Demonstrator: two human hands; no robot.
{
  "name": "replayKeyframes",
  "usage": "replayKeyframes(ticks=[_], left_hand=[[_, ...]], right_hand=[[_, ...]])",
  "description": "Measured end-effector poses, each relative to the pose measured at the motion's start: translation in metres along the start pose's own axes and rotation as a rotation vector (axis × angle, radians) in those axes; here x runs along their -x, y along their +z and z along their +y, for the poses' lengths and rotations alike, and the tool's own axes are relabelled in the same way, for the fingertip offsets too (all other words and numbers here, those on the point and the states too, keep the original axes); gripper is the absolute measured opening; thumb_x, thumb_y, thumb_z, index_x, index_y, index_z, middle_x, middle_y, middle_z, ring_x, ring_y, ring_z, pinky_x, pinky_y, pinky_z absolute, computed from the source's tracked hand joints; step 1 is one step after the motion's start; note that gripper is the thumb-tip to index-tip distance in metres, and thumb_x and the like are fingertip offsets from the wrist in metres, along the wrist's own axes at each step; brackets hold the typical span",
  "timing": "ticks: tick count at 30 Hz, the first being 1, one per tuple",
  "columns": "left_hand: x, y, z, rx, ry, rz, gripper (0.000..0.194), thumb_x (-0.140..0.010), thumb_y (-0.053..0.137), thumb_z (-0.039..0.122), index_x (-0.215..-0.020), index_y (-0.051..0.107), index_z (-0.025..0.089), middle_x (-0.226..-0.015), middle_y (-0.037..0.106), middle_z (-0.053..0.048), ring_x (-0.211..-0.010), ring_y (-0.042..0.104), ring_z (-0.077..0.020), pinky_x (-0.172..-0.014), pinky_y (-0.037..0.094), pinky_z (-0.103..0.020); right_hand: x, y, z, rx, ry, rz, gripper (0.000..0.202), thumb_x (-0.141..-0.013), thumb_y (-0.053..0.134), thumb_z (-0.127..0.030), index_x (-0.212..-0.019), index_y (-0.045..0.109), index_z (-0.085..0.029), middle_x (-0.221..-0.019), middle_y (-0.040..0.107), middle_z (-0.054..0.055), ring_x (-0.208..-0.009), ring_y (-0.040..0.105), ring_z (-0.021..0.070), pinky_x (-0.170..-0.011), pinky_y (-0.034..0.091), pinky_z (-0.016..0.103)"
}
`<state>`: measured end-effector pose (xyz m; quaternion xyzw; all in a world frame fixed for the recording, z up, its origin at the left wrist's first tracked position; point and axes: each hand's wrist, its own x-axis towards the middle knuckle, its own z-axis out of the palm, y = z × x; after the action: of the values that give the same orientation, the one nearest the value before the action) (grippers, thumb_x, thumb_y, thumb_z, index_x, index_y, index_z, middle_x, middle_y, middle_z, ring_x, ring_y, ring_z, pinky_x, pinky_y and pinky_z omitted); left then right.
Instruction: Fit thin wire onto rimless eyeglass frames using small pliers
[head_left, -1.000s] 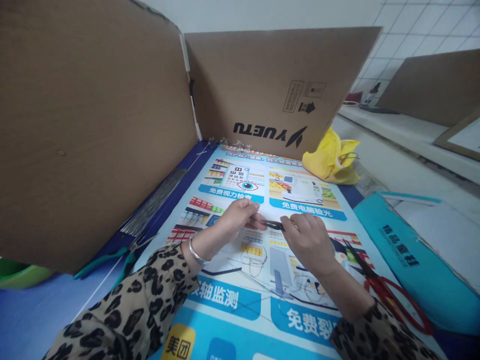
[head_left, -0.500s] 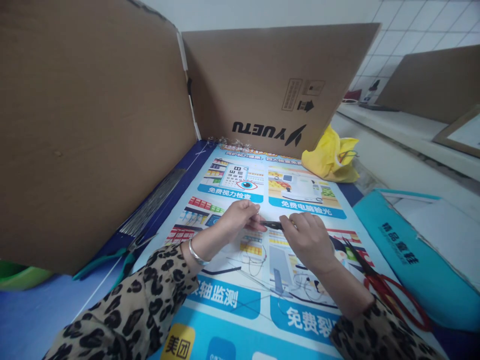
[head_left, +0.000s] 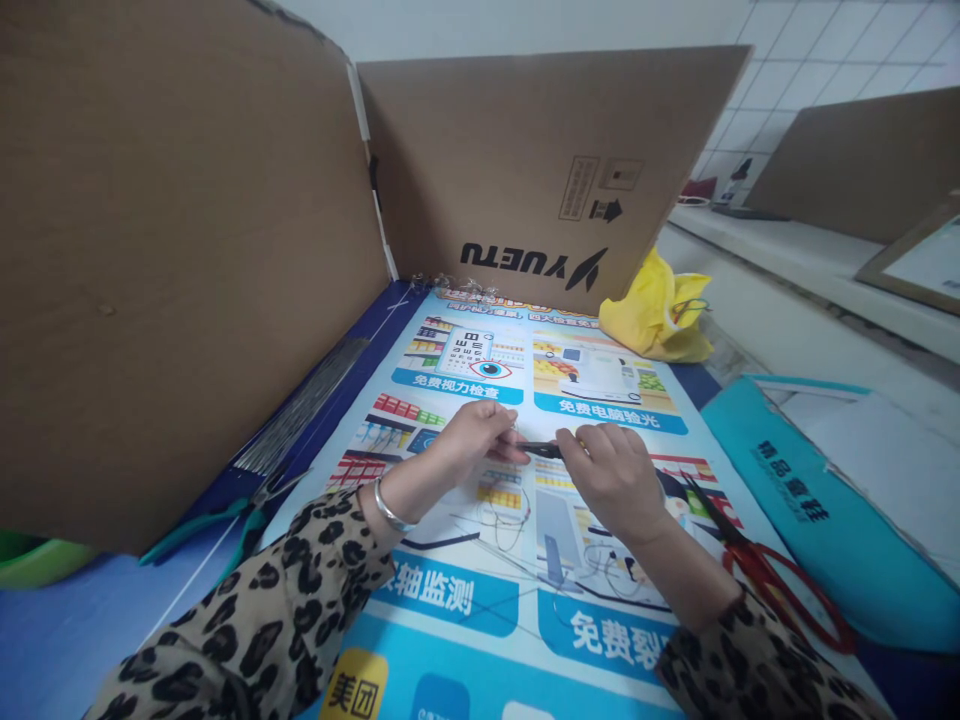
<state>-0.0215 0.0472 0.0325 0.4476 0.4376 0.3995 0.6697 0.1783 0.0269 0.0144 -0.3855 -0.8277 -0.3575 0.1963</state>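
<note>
Over the middle of a printed poster sheet, my two hands are close together. My right hand is wrapped round a pair of dark-nosed pliers, whose handles are hidden in the fist. The jaws point left and reach the fingers of my left hand. That hand is pinched at the thumb and forefinger on what looks like a thin wire, mostly hidden and too fine to make out fully. Loose thin wire curls on the sheet below my hands.
Left lie teal-handled pliers and a bundle of straight wires. Red-handled scissors and a turquoise box are at right. Tall cardboard panels enclose the back and left. A yellow cloth bundle sits behind.
The whole view has shifted slightly to the left. My hands and the pliers keep nearly the same pose, with the jaws still at the left fingers.
</note>
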Motion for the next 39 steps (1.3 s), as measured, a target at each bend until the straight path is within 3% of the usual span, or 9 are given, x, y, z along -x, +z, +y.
replayKeyframes(ticks=[24,32,39], left_hand=[[0.0045,0.0052,0.0016,-0.013,0.052,-0.001,0.019,-0.082,0.053,0.030,-0.072,0.046,0.015,-0.063,0.058,0.003,-0.050,0.064,-0.0122,-0.059,0.050,-0.026],[0.0051,0.0078,0.0060,-0.043,0.032,0.046,0.014,-0.084,0.049,0.022,-0.073,0.044,0.015,-0.062,0.056,0.002,-0.048,0.063,-0.0128,-0.056,0.050,-0.025],[0.0042,0.0066,0.0048,-0.025,0.031,0.047,0.018,-0.081,0.054,0.027,-0.073,0.044,0.015,-0.062,0.057,0.002,-0.048,0.063,-0.0123,-0.054,0.050,-0.024]], right_hand=[[-0.0004,0.0014,-0.0019,-0.052,0.027,-0.048,0.015,-0.084,0.048,-0.016,-0.090,0.062,-0.017,-0.067,0.051,0.004,-0.068,0.039,0.0161,-0.064,0.026,0.032],[-0.0013,0.0010,-0.0011,-0.003,0.014,-0.023,0.014,-0.084,0.050,-0.017,-0.091,0.062,-0.017,-0.069,0.052,0.004,-0.070,0.039,0.0167,-0.064,0.026,0.033],[-0.0006,0.0016,-0.0010,-0.021,0.016,-0.018,0.014,-0.083,0.050,-0.017,-0.091,0.062,-0.017,-0.069,0.051,0.004,-0.070,0.039,0.0165,-0.064,0.025,0.033]])
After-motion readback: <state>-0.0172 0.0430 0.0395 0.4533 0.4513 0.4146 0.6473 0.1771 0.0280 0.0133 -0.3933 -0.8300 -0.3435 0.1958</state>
